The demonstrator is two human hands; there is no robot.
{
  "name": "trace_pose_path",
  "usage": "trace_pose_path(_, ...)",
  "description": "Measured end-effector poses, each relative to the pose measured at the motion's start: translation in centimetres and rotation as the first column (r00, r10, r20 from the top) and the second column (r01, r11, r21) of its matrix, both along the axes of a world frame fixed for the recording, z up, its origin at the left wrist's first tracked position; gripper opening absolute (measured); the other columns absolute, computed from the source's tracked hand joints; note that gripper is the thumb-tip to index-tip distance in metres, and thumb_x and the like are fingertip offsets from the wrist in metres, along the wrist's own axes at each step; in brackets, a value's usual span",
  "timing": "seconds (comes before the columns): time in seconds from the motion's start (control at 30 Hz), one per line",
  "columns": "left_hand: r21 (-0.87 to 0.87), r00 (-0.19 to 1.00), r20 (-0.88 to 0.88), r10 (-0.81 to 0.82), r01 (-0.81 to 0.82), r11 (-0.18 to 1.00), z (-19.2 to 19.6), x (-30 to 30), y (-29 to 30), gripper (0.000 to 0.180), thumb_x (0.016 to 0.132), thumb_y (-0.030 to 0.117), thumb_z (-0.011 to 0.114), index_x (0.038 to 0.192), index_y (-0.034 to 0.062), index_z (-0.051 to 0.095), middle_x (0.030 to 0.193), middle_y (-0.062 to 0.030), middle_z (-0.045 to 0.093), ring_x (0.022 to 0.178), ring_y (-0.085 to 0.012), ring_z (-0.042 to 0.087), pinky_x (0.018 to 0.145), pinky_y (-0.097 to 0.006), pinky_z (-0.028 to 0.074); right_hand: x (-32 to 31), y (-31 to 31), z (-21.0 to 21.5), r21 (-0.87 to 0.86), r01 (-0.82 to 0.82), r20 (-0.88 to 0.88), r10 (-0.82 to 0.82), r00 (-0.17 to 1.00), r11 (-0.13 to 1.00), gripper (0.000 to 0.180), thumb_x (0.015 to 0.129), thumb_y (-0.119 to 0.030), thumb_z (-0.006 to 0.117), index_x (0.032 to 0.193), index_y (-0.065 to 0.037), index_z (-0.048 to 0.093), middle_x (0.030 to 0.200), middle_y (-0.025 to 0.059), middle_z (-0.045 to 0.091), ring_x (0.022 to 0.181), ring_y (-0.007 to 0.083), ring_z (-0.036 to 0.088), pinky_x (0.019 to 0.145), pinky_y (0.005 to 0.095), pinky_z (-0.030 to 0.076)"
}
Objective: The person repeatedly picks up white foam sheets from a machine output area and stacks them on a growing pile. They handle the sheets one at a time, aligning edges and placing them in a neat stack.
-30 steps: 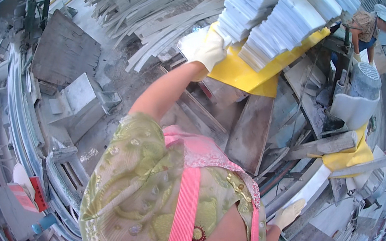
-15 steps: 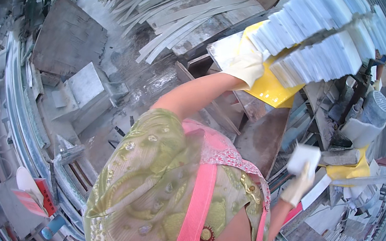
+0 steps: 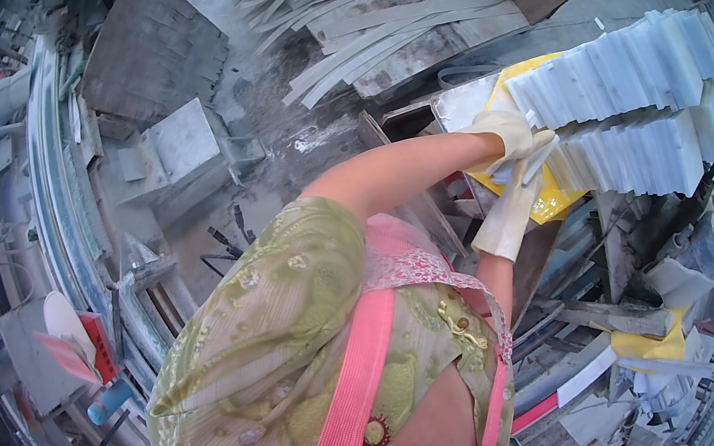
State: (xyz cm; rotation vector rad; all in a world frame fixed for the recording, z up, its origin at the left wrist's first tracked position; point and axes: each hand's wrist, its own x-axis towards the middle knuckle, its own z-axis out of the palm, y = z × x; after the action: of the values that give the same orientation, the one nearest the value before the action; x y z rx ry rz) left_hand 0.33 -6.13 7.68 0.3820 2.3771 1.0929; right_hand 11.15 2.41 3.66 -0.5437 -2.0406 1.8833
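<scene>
Two rows of thin white stone tiles (image 3: 635, 103) stand on edge on a yellow sheet (image 3: 547, 199) over a metal tray (image 3: 464, 105). My left hand (image 3: 505, 134), in a white glove, reaches across my body and curls against the left end of the upper row. From below comes my right hand (image 3: 511, 204), also in a white glove. Its fingers lie stretched flat against the left end of the lower row. My green sleeve and a pink strap fill the lower middle of the view.
Long pale stone strips (image 3: 380, 7) lie piled on the wet grey floor at the top. A grey block (image 3: 183, 143) sits to the left and a curved metal rail (image 3: 55, 176) runs down the left side. Offcuts, a motor (image 3: 706, 240) and yellow rags lie at the lower right.
My right hand has come up from low at the right and now rests on the tiles beside my left hand. The tile stack sits further right and lower in the picture.
</scene>
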Motion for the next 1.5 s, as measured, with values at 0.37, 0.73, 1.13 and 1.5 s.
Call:
trace_pose_path(0.37,-0.024,0.960,-0.277,0.046,-0.055,0.998,0.3,3.3,2.3,0.050,0.083,0.041,0.067,0.105,-0.0049,0.068,0.095,-0.0267,0.071,0.091,-0.0396,0.071,0.082,-0.046,0.055,2.3,7.6,-3.6,0.339,-0.468,0.062,0.477,0.877,0.816,0.065,0.097,-0.018,0.069,0.149,0.007,0.040,0.153,0.0198,0.042,0.143,0.0265,0.039,0.115,0.0374,0.034)
trace_pose_path(0.73,-0.330,0.968,-0.252,0.004,-0.089,0.940,-1.3,1.4,3.8,0.069,0.076,0.051,0.068,0.120,-0.0021,0.064,0.108,-0.0212,0.072,0.104,-0.0327,0.070,0.089,-0.040,0.055,34.0,28.7,-1.5,0.519,0.500,0.191,-0.664,0.723,0.693,0.048,0.105,-0.027,0.053,0.139,0.008,0.053,0.140,0.0180,0.057,0.125,0.0251,0.056,0.109,0.0383,0.042)
trace_pose_path(1.13,-0.350,0.965,-0.248,-0.088,-0.004,0.937,-7.6,-6.9,1.6,0.074,0.084,0.052,0.071,0.132,-0.0017,0.057,0.115,-0.0230,0.070,0.103,-0.0322,0.071,0.083,-0.041,0.056,53.5,28.8,-2.6,0.610,0.678,0.138,-0.897,0.419,0.410,0.045,0.095,-0.018,0.067,0.133,0.003,0.061,0.133,0.0196,0.064,0.126,0.0298,0.060,0.108,0.0370,0.044)
trace_pose_path(1.5,-0.301,0.880,-0.383,-0.281,0.169,0.939,-5.0,-0.8,2.0,0.039,0.092,0.037,0.063,0.117,0.0070,0.068,0.108,-0.0091,0.071,0.101,-0.0211,0.068,0.086,-0.035,0.055,47.6,32.9,-5.6,0.924,0.226,0.016,-0.620,0.784,0.309,0.040,0.095,-0.010,0.054,0.132,0.005,0.058,0.135,0.0242,0.059,0.127,0.0360,0.056,0.110,0.0433,0.042)
